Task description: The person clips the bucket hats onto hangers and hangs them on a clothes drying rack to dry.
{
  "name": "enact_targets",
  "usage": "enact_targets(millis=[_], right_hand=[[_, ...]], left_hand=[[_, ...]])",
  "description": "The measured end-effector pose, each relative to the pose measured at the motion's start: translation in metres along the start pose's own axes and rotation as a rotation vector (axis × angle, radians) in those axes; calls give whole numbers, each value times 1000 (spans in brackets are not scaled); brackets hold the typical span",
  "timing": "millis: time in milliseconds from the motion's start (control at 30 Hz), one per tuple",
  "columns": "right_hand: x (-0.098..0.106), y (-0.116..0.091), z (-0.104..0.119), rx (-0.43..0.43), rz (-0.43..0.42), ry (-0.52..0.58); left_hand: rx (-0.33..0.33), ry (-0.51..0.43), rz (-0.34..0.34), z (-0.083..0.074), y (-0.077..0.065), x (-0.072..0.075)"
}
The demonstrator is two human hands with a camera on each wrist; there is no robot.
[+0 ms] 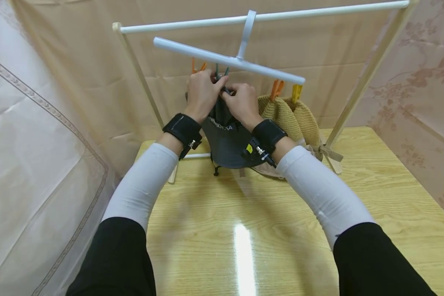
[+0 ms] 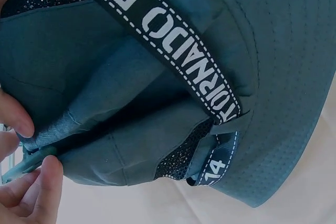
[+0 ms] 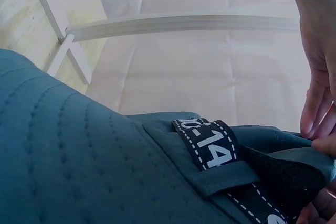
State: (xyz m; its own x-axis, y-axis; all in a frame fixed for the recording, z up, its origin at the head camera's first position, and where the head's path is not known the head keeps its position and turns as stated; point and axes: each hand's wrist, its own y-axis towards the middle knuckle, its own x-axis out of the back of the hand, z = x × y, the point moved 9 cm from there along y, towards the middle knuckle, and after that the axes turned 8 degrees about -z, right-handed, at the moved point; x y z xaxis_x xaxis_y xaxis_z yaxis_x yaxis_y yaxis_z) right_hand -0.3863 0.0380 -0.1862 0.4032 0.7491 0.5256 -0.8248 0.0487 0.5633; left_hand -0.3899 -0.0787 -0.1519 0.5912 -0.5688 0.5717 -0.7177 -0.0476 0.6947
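A dark bucket hat (image 1: 231, 142), with a lettered band and quilted brim, hangs brim down below the pale hanger (image 1: 207, 53). My left hand (image 1: 201, 94) is at the hat's upper edge and pinches a green clothespin (image 2: 31, 163) between thumb and fingers. Close to its right, my right hand (image 1: 242, 102) pinches the fabric at the same edge. In the left wrist view, the hat's crown folds inward between the two hands. Left-hand fingers (image 3: 315, 108) reach down to the fabric in the right wrist view. An orange clothespin (image 1: 198, 65) shows behind the left hand.
A tan knitted hat (image 1: 290, 117) hangs at right from an orange clothespin (image 1: 276, 89) and a yellow one (image 1: 297, 92). The hanger hooks over the white rail (image 1: 318, 13) of a rack standing on the wooden table (image 1: 192, 230). Fabric curtains surround the table.
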Motion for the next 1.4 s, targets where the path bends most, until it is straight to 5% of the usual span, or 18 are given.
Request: enact_targets(millis=[700, 1400], right_hand=[[15, -14, -24, -28, 3, 59], [26, -30, -60, -24, 15, 104]], left_hand=[[-106, -35, -51, -2, -16, 1], [-43, -128, -45, 21, -40, -4]])
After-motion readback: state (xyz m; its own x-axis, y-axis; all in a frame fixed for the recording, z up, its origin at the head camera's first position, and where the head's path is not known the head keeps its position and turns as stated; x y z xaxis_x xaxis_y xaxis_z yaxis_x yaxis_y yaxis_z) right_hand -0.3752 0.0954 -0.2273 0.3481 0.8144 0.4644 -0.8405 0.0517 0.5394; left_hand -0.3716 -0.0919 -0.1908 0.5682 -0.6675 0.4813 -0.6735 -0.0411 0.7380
